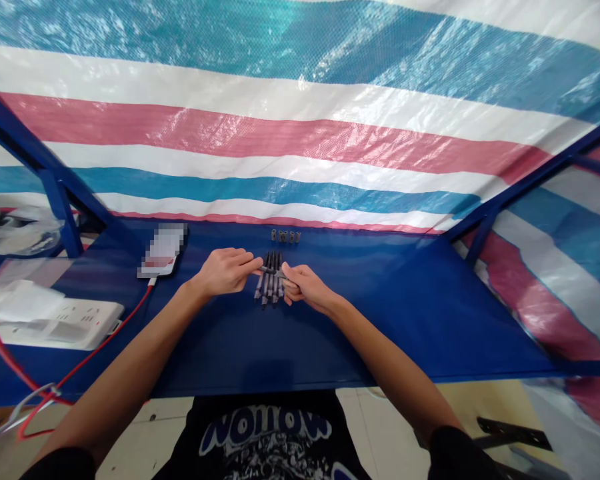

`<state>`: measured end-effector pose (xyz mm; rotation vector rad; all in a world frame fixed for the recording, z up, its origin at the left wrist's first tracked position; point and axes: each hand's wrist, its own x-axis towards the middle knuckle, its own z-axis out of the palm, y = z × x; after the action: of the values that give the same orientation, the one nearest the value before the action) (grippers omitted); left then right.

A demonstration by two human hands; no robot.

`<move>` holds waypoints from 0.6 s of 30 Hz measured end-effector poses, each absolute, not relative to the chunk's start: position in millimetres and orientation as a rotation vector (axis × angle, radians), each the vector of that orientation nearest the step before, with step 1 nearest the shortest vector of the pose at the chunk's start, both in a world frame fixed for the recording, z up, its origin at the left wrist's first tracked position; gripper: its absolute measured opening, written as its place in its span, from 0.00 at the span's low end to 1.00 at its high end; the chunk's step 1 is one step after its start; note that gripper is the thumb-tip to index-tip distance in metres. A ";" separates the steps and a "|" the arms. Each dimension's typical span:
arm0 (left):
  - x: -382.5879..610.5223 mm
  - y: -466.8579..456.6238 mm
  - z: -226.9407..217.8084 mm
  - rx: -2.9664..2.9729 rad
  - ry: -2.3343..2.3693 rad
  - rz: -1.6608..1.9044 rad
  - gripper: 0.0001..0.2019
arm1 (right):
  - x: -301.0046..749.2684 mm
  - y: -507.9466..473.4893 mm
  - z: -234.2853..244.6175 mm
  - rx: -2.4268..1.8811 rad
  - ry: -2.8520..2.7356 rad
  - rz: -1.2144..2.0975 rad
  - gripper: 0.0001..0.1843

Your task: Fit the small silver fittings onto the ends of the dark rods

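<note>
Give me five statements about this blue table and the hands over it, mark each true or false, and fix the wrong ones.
1. The left hand and right hand are both at the pen-like rods. True.
2. A red cable leads to the phone. True.
3. Nothing stands beyond the rods. False: a row of small cylinders does.
4. The left hand is gripping the phone. False: its fingers pinch a slim dark piece.
5. The phone is alone at the left. False: a white power strip is there too.
</note>
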<state>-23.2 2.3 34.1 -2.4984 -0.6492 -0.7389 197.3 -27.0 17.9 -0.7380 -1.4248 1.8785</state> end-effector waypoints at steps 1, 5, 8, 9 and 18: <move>-23.3 2.3 34.0 -2.505 -0.657 -0.745 0.10 | 196.7 -27.1 17.6 -0.742 -1.426 1.865 0.32; -24.7 3.3 32.5 -2.526 -0.666 -0.757 0.10 | 196.2 -26.5 15.9 -0.847 -1.518 1.699 0.33; -26.0 4.8 29.7 -2.544 -0.690 -0.731 0.11 | 198.7 -26.1 16.8 -1.030 -1.757 1.261 0.33; -26.2 5.4 28.4 -2.556 -0.701 -0.723 0.11 | 199.8 -26.1 17.6 -1.075 -1.837 1.077 0.33; -21.4 7.3 16.8 -2.579 -0.770 -0.887 0.10 | 206.4 -28.0 16.0 -1.095 -1.998 0.697 0.25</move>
<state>-21.4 7.3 16.8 -2.5789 -0.7699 -0.8868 206.4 -28.0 16.0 -1.0950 -1.9982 0.6971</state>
